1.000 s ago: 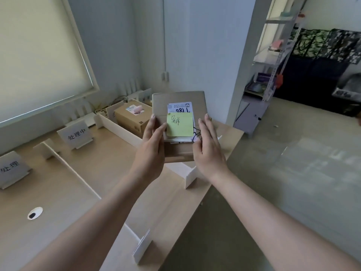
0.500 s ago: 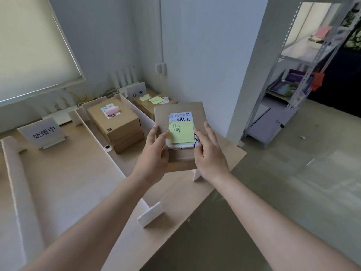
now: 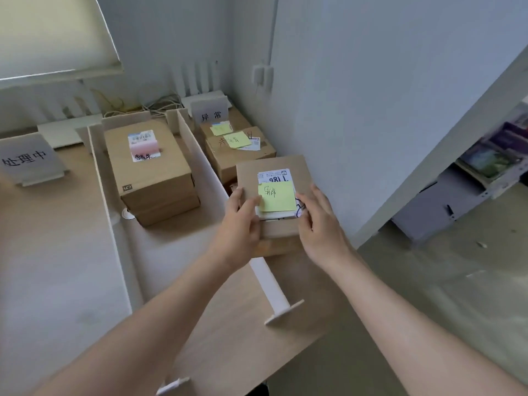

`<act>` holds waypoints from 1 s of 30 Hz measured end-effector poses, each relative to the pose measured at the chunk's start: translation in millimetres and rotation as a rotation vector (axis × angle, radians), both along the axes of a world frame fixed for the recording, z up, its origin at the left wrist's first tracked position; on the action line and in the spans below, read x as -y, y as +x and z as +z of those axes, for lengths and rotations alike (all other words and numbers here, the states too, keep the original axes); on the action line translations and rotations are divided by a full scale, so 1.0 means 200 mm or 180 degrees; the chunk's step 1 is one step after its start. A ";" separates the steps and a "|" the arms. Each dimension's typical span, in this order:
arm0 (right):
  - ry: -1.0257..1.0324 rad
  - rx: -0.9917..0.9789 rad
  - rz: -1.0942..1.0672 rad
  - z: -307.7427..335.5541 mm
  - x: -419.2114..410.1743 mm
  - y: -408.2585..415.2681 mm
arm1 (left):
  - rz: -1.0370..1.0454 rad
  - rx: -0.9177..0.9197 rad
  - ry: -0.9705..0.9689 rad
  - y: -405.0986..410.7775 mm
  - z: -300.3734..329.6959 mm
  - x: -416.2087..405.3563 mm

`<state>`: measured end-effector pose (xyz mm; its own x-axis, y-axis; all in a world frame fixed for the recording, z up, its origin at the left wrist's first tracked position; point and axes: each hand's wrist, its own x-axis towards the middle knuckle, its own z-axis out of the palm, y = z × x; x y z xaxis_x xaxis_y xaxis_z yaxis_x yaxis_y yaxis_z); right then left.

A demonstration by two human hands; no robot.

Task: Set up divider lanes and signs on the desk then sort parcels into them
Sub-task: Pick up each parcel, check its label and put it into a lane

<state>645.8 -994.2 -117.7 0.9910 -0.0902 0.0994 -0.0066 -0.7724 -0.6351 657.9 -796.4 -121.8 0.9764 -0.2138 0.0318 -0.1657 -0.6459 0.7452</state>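
The held parcel [image 3: 274,195] is plain brown cardboard with a white shipping label [image 3: 275,177] printed in black, and on it sits a yellow-green sticky note [image 3: 276,196] with dark handwriting. The big parcel [image 3: 148,167] in the middle lane is the same brown, with a white label and a pink sticky note [image 3: 144,146]. The two parcels by the wall [image 3: 237,150] are brown too, each with a yellow-green note. The dividers [image 3: 200,155] are white. The signs [image 3: 211,112] are pale grey with black characters. The table [image 3: 57,252] is light wood in colour. The wall is pale blue-grey, the blind cream, the floor greenish grey.
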 end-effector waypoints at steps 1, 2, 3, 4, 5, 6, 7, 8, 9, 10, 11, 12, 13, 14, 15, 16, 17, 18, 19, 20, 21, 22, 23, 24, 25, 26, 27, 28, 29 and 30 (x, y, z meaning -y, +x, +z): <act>-0.0010 -0.0043 0.0040 -0.03 0.03 0.07 | 0.0011 -0.0034 0.0001 0.06 -0.03 0.02; -0.0011 -0.0066 0.0063 -0.05 0.05 0.14 | 0.0027 -0.0069 0.0007 0.12 -0.06 0.04; 0.0000 -0.0085 0.0088 -0.07 0.08 0.20 | 0.0060 -0.0100 0.0004 0.17 -0.08 0.06; 0.0035 -0.0111 0.0120 -0.09 0.10 0.26 | 0.0093 -0.0135 -0.0001 0.22 -0.10 0.08; 0.0086 -0.0153 0.0144 -0.11 0.12 0.32 | 0.0112 -0.0177 -0.0001 0.26 -0.11 0.10; 0.0135 -0.0204 0.0154 -0.12 0.14 0.37 | 0.0114 -0.0223 -0.0004 0.30 -0.12 0.12; 0.0167 -0.0258 0.0161 -0.13 0.16 0.42 | 0.0111 -0.0269 -0.0012 0.33 -0.13 0.14; 0.0187 -0.0310 0.0172 -0.15 0.18 0.46 | 0.0112 -0.0327 -0.0021 0.35 -0.14 0.16; 0.0202 -0.0357 0.0189 -0.17 0.20 0.50 | 0.0118 -0.0406 -0.0021 0.36 -0.16 0.18; 0.0217 -0.0396 0.0222 -0.20 0.22 0.54 | 0.0134 -0.0499 -0.0013 0.37 -0.17 0.20; 0.0234 -0.0429 0.0276 -0.23 0.24 0.57 | 0.0164 -0.0590 -0.0004 0.37 -0.19 0.21; 0.0244 -0.0461 0.0345 -0.26 0.25 0.60 | 0.0208 -0.0666 0.0007 0.37 -0.20 0.23; 0.0247 -0.0483 0.0410 -0.30 0.26 0.62 | 0.0253 -0.0705 0.0027 0.37 -0.22 0.24; 0.0241 -0.0492 0.0461 -0.33 0.27 0.64 | 0.0289 -0.0716 0.0059 0.37 -0.23 0.25; 0.0235 -0.0487 0.0510 -0.36 0.27 0.65 | 0.0335 -0.0711 0.0084 0.38 -0.24 0.26; 0.0251 -0.0491 0.0558 -0.38 0.27 0.66 | 0.0391 -0.0701 0.0103 0.38 -0.26 0.26; 0.0291 -0.0524 0.0606 -0.39 0.27 0.67 | 0.0449 -0.0679 0.0115 0.39 -0.26 0.26; 0.0328 -0.0572 0.0663 -0.40 0.26 0.69 | 0.0497 -0.0656 0.0129 0.40 -0.27 0.26; 0.0341 -0.0612 0.0730 -0.40 0.26 0.70 | 0.0530 -0.0640 0.0152 0.40 -0.28 0.27; 0.0323 -0.0635 0.0786 -0.40 0.26 0.71 | 0.0548 -0.0628 0.0188 0.40 -0.29 0.27; 0.0278 -0.0647 0.0822 -0.39 0.26 0.72 | 0.0560 -0.0617 0.0232 0.41 -0.30 0.27; 0.0209 -0.0652 0.0850 -0.39 0.27 0.73 | 0.0579 -0.0606 0.0279 0.41 -0.31 0.28; 0.0135 -0.0656 0.0873 -0.38 0.27 0.73 | 0.0608 -0.0611 0.0314 0.41 -0.32 0.29; 0.0052 -0.0657 0.0897 -0.38 0.28 0.73 | 0.0644 -0.0628 0.0347 0.41 -0.32 0.30; -0.0044 -0.0657 0.0925 -0.36 0.28 0.73 | 0.0690 -0.0646 0.0388 0.42 -0.32 0.31; -0.0148 -0.0647 0.0952 -0.35 0.28 0.73 | 0.0747 -0.0664 0.0444 0.42 -0.31 0.31; -0.0236 -0.0623 0.0960 -0.33 0.28 0.73 | 0.0801 -0.0667 0.0505 0.42 -0.29 0.31; -0.0297 -0.0583 0.0958 -0.30 0.27 0.72 | 0.0848 -0.0648 0.0555 0.41 -0.27 0.31; -0.0330 -0.0538 0.0964 -0.27 0.26 0.71 | 0.0886 -0.0612 0.0599 0.39 -0.24 0.31; -0.0338 -0.0500 0.0984 -0.23 0.25 0.70 | 0.0919 -0.0564 0.0652 0.37 -0.21 0.31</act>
